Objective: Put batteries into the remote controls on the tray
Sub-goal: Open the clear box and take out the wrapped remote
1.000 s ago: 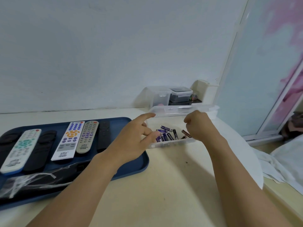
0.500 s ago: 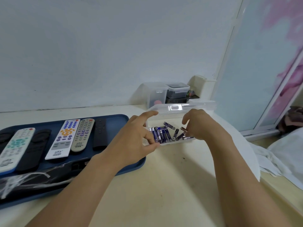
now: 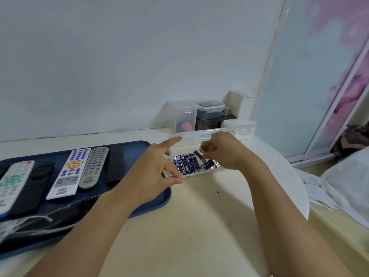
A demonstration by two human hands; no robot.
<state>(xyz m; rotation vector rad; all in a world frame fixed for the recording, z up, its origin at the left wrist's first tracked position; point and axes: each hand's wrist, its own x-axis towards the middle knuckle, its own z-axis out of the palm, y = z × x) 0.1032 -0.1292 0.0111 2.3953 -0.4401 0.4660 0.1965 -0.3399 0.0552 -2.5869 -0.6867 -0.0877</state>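
Blue batteries (image 3: 187, 164) mostly front-to-back

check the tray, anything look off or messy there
Mostly tidy: the remotes lie in a neat row. The oddity is crumpled clear plastic wrap sprawled over the blue tray at its near left edge.

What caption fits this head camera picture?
Two hands, left and right, reach into a clear box of batteries beside a tray of remotes.
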